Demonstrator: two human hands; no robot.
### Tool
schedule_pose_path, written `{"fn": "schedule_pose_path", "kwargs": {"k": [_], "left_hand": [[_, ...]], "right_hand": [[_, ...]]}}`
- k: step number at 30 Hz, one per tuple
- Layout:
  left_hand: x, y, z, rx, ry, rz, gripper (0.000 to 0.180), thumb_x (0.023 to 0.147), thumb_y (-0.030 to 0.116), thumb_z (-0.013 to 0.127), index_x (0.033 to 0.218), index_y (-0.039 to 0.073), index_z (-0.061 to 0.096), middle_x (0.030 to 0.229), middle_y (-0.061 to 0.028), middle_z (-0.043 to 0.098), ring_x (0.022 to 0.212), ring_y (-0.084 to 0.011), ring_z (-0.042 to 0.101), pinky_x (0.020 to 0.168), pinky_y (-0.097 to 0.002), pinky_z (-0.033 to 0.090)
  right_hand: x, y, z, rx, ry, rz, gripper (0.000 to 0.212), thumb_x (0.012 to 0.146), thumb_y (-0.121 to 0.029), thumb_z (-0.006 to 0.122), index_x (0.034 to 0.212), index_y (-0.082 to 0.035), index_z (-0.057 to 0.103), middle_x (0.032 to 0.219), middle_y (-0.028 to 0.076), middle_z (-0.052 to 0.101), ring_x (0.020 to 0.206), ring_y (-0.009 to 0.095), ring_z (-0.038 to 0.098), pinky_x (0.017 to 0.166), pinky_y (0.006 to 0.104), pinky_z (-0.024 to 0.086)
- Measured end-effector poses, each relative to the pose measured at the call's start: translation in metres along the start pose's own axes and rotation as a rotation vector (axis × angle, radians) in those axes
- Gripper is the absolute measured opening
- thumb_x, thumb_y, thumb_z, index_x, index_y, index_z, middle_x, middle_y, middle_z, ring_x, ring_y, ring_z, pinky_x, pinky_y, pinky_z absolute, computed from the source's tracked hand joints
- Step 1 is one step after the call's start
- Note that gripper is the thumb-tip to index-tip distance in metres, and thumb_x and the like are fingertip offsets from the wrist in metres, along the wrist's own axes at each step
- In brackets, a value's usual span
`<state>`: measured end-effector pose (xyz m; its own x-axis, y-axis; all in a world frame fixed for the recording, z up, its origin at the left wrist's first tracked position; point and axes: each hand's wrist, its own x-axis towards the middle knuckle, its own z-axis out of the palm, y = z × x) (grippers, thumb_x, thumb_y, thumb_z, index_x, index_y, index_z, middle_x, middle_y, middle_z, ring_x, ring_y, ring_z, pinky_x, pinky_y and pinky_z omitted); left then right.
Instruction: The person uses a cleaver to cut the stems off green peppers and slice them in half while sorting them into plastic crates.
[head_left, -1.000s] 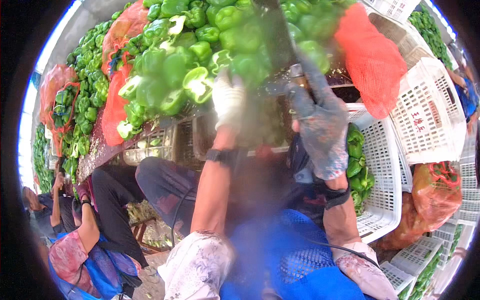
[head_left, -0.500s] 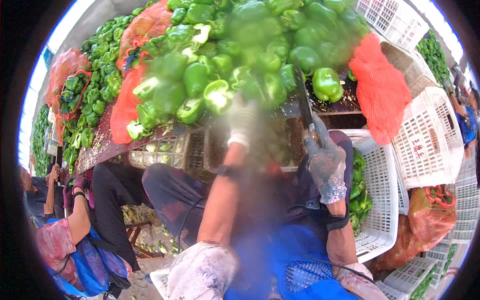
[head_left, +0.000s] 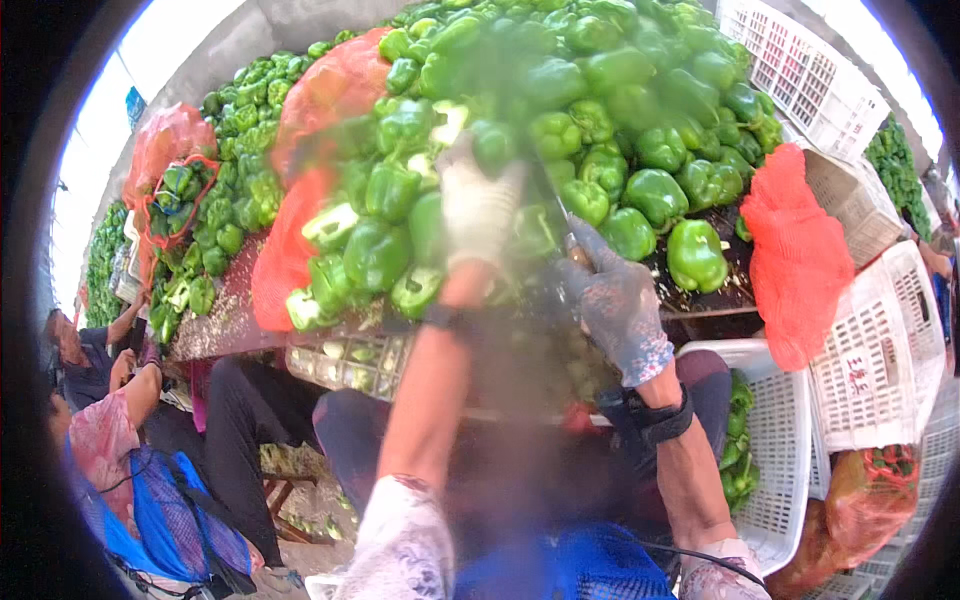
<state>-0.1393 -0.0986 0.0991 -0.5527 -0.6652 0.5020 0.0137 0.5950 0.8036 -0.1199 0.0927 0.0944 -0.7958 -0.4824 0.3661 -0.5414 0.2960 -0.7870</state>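
Note:
My left hand (head_left: 480,205), in a whitish glove, reaches into the heap of green bell peppers (head_left: 590,75). Its fingers close round a green bell pepper (head_left: 493,146), though a blur over the middle of the view softens the grip. In a patterned grey glove, my right hand (head_left: 610,295) grips a knife (head_left: 552,190), its blade pointing up and away beside my left hand. Opened peppers with pale insides, such as a cut pepper (head_left: 415,290), lie left of my left wrist.
A red mesh sack (head_left: 797,255) hangs over the table edge at right. White crates (head_left: 868,350) stand beyond it; a white basket (head_left: 770,480) with peppers stands by my right knee. A shallow crate (head_left: 350,362) sits under the table. At far left, a co-worker (head_left: 110,410) sits near another pepper pile.
Both hands have moved farther forward over the heap, the knife tilting further left. A pepper now shows at my left fingers. The view has shifted, so the scene sits lower and to the right.

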Motion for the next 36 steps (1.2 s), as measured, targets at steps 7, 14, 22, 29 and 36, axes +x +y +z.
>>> {"fn": "schedule_pose_path", "kwargs": {"k": [7,14,22,29,36], "left_hand": [[0.187,-0.049,0.018,0.264,-0.094,0.035,0.058,0.08,0.03,0.075,0.124,-0.004,0.061,0.114,-0.0222,0.067,0.107,-0.0292,0.066,0.094,-0.0398,0.05],[0.345,-0.173,0.022,0.056,-0.385,0.049,0.039,0.084,0.02,0.073,0.118,0.004,0.064,0.107,-0.0106,0.07,0.095,-0.023,0.067,0.081,-0.0365,0.055],[0.279,-0.103,0.056,0.379,-0.319,0.091,0.072,0.057,0.02,0.09,0.121,0.009,0.058,0.118,-0.0168,0.062,0.108,-0.0293,0.059,0.09,-0.0378,0.05],[0.158,-0.039,-0.007,0.055,-0.058,0.22,0.063,0.056,0.007,0.088,0.112,0.009,0.059,0.103,-0.006,0.065,0.098,-0.018,0.059,0.089,-0.0316,0.05],[-0.063,-0.037,0.005,-0.092,-0.192,0.361,0.076,0.053,0.006,0.088,0.12,0.009,0.051,0.124,-0.0119,0.051,0.118,-0.0291,0.05,0.107,-0.0386,0.041]], "right_hand": [[-0.002,0.031,-0.025,0.077,-0.036,0.469,0.05,0.089,-0.02,0.064,0.138,-0.012,0.055,0.084,0.012,0.069,0.068,0.015,0.065,0.065,0.0315,0.053],[0.008,0.039,-0.026,0.167,-0.052,0.319,0.057,0.082,0.0,0.068,0.137,-0.004,0.056,0.092,0.002,0.066,0.056,0.003,0.051,0.049,0.0201,0.043],[0.012,0.046,-0.008,0.209,0.014,0.361,0.055,0.084,-0.013,0.072,0.137,-0.01,0.057,0.102,0.011,0.072,0.083,0.013,0.067,0.076,0.0301,0.054],[-0.003,0.042,-0.011,0.504,0.093,0.466,0.051,0.089,-0.017,0.068,0.138,-0.014,0.057,0.078,0.005,0.067,0.058,0.008,0.056,0.053,0.0267,0.048],[-0.033,0.002,-0.034,0.391,0.183,0.337,0.049,0.094,-0.003,0.062,0.141,-0.011,0.054,0.1,-0.003,0.064,0.056,0.001,0.045,0.048,0.0166,0.039]]}}
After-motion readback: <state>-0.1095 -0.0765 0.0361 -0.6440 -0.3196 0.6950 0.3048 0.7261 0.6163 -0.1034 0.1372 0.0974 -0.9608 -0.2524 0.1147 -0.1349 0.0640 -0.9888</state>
